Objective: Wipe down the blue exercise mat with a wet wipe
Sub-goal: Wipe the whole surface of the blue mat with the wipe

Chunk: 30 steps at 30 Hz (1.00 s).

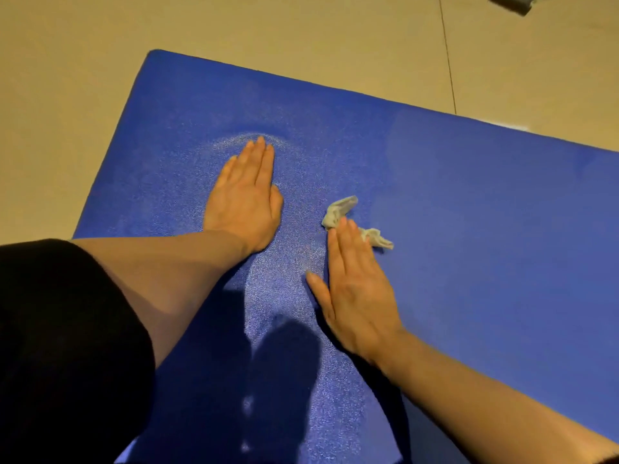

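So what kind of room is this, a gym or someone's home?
Hard to say which: an indoor floor, perhaps a home workout spot. A blue exercise mat lies on smooth beige floor, both hands flat on it, the right hand pressing a crumpled wet wipe.

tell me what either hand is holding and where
Nothing is gripped. The right hand lies flat with straight fingers pressing the middle of the crumpled wipe onto the mat; the left hand rests flat and bare on the mat.
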Motion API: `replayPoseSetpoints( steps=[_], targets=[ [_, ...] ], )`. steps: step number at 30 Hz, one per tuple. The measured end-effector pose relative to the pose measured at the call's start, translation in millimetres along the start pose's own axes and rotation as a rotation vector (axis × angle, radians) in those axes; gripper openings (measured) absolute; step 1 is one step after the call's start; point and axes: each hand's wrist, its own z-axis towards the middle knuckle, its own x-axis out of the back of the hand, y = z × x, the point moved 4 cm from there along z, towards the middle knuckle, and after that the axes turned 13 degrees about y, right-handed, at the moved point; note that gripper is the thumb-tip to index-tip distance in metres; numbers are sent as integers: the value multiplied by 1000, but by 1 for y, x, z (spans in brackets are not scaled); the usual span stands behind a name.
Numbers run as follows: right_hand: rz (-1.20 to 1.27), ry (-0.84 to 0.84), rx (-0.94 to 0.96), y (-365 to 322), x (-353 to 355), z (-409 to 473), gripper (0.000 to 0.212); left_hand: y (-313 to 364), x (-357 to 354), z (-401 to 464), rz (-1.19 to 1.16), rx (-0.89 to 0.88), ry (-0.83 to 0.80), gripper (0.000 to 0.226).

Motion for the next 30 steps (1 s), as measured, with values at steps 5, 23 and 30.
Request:
replayPoseSetpoints(
  steps=[5,23,30],
  targets=[
    [-79,-37,-52,39,1,38,77,-1,-3,2,24,4,-28,59],
    [-44,-98,-142,38,11,-27,81,38,29,-99,-30,-404,-216,67],
    [-45,-157,122,4,20,-107,78,63,43,-149,-107,-586,-268,81]
  ],
)
